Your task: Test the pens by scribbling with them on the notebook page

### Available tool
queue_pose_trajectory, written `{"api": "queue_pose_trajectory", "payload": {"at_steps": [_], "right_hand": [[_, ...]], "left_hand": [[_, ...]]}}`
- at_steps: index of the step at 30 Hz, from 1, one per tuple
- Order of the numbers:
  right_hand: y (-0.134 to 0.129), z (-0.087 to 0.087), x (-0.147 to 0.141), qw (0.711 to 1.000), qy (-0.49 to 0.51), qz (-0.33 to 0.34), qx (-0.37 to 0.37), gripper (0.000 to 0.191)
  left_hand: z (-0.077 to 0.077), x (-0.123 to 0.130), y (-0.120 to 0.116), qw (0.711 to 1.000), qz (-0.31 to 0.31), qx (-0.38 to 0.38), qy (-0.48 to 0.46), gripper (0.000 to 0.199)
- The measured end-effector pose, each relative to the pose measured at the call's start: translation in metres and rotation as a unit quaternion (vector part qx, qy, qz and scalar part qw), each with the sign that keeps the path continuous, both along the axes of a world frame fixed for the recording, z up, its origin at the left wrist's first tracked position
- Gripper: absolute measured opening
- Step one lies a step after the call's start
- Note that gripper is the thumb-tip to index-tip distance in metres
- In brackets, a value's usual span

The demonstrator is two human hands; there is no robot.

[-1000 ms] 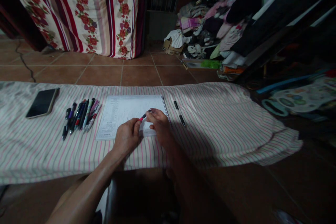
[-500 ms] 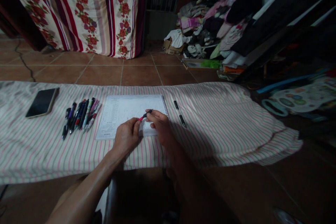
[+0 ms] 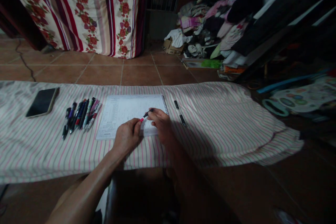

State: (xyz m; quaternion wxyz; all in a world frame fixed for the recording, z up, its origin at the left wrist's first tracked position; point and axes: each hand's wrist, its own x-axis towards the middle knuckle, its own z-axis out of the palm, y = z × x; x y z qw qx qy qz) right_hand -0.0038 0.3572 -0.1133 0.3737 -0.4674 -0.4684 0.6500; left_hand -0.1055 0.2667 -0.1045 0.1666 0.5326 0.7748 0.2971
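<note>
Above a white, spiral-bound paper notebook (image 3: 131, 106), I am gripping a slim, pink-and-black pen (image 3: 146, 114) from both ends. My left hand (image 3: 127, 133) is closing thumb and finger on the pink end, pointing between seven and eight o'clock; my right hand (image 3: 160, 120) is pinching the black end, pointing between one and two. Whether the two parts are joining firmly, I cannot tell, my fingers covering much of the barrel.

With only fingertips holding so narrow a body, the pen is risking a slip or a twist, likeliest if I am pressing unevenly. Should the ends be separable, a sharp pull could be sending a small part onto the page or past the edge at six o'clock. An exposed tip, if there is one, could be marking the paper lying directly below.

At three o'clock, just beside the wire spiral, a slim, black-ended pen (image 3: 182, 120) is lying loose, where my right wrist could be knocking it by swinging outward. At nine o'clock, a cluster of multicoloured plastic pens (image 3: 85, 113) is resting on pink-and-grey striped fabric (image 3: 223, 122); a tug on those creases could be rolling them toward the dark-screened, pale-edged phone (image 3: 42, 102) beyond.
</note>
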Motion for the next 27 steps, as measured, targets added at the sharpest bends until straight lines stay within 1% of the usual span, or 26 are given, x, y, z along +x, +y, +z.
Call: {"api": "queue_pose_trajectory", "payload": {"at_steps": [15,22,27], "right_hand": [[0.0031,0.0016,0.0003,1.000,0.011,-0.006,0.000,0.042],[0.0041,0.0003,0.0011,1.000,0.021,-0.020,0.006,0.042],[0.0082,-0.0047,0.0000,0.999,0.026,-0.044,-0.009,0.039]], "left_hand": [[-0.0014,-0.0015,0.0000,0.998,0.001,0.022,-0.061,0.031],[-0.0020,-0.0035,0.0004,1.000,0.011,0.016,-0.020,0.031],[-0.0025,-0.0043,0.0000,1.000,0.013,0.013,-0.003,0.031]]}}
